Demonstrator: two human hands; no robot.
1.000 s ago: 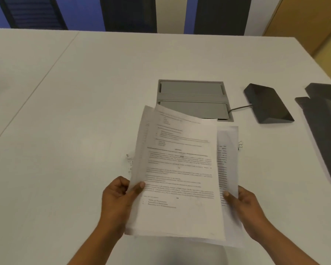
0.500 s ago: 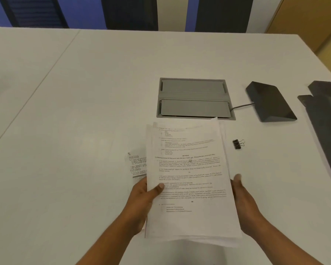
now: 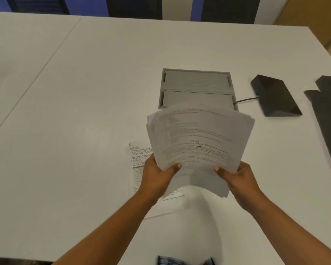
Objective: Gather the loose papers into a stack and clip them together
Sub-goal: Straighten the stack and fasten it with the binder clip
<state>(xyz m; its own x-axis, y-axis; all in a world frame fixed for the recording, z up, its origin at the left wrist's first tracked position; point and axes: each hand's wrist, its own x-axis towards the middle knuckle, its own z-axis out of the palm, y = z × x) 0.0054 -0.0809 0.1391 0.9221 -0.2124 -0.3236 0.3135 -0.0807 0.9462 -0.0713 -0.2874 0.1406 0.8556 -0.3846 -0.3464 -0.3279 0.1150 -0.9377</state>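
A stack of printed papers (image 3: 199, 144) is lifted off the white table (image 3: 74, 111) and tilted up toward me, its top edges fanned and blurred. My left hand (image 3: 157, 176) grips the stack's lower left edge, thumb on the front. My right hand (image 3: 237, 178) grips the lower right edge the same way. One handwritten sheet (image 3: 137, 159) still lies flat on the table under and left of the stack. The black binder clip is hidden behind the raised papers.
A grey cable hatch (image 3: 197, 83) is set into the table just beyond the papers. A black wedge-shaped device (image 3: 275, 96) with a cable lies to its right. Dark flat items (image 3: 329, 115) sit at the right edge.
The papers went from a loose spread to a squared stack, then were raised and tilted up off the table. Both hands slid to the stack's lower edge. The binder clip is now covered.
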